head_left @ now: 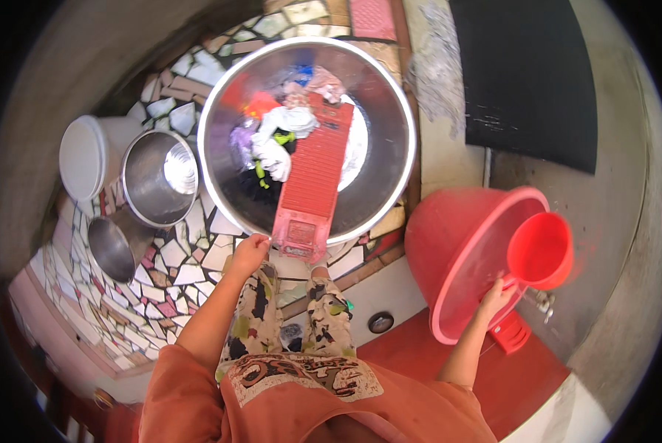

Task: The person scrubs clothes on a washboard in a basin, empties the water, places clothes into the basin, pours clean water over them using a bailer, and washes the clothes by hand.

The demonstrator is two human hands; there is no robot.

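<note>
My right hand (496,297) grips the handle of a red plastic dipper (541,251). The dipper is in front of the open mouth of a large pink-red tub (449,236), which lies tilted on the right. My left hand (251,253) is closed, with nothing visible in it, just outside the near rim of a big metal basin (211,184). A red washboard (316,162) leans inside that basin, its lower end over the near rim close to my left hand. Wet clothes (287,122), white, purple, orange and black, lie bunched along the washboard's left side.
Two smaller metal pots (145,181) and a white bucket (84,159) stand at the left on the broken-tile floor (187,255). A black sheet (527,81) lies at the upper right. A tap (545,304) and a red plastic piece (511,334) are beside the tub.
</note>
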